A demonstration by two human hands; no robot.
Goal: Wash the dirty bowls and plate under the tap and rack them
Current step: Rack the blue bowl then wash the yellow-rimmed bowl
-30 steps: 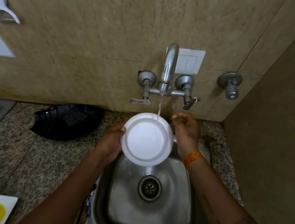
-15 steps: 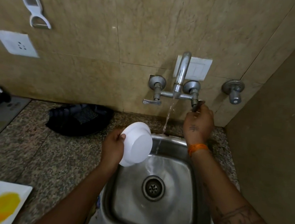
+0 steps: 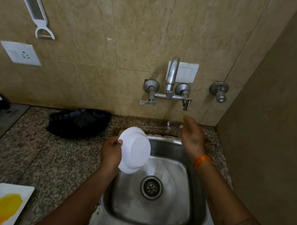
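My left hand (image 3: pixel 111 154) grips a white bowl (image 3: pixel 134 150) by its rim, tilted on edge over the left side of the steel sink (image 3: pixel 155 187), its underside facing me. My right hand (image 3: pixel 191 134) hovers with relaxed fingers just below the tap's right lever (image 3: pixel 187 103), holding nothing. No stream runs from the tap (image 3: pixel 171 78); a last drop falls near the wall. A white rectangular plate (image 3: pixel 2 205) smeared with yellow lies at the counter's front left. A black rack (image 3: pixel 80 123) sits on the counter behind the bowl.
The granite counter (image 3: pixel 46 156) stretches left of the sink. A peeler (image 3: pixel 35 8) and a socket (image 3: pixel 21 53) hang on the tiled wall. A side wall closes in on the right. A dark appliance edge shows at far left.
The water stream has stopped. My right hand came off the tap lever and dropped lower. The bowl stays in my left hand, off to the left of the tap.
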